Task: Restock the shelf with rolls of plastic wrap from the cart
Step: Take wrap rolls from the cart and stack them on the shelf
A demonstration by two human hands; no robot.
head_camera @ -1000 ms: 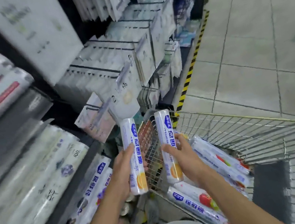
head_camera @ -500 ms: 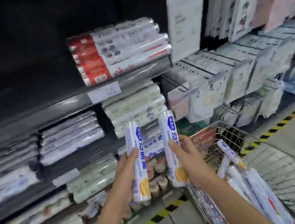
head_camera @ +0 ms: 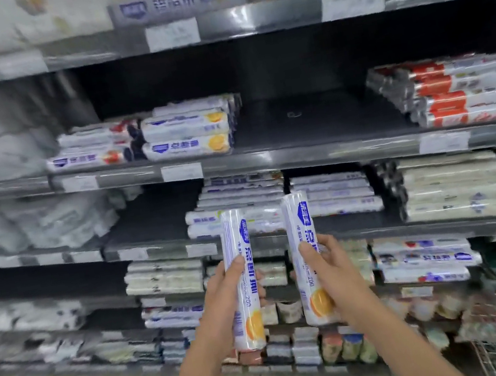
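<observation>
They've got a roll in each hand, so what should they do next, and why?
Probably lift both toward the bare shelf space beside the matching orange-print stack, tipping them flat. The left hand grips the left roll and the right hand grips the right roll, both upright, below that shelf.

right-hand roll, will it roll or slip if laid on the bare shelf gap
Likely stiff: the roll stands straight above the right hand, no sag. Being round, it may roll on the bare shelf unless butted against the stacked rolls. Glossy wrapper looks slippery.
</observation>
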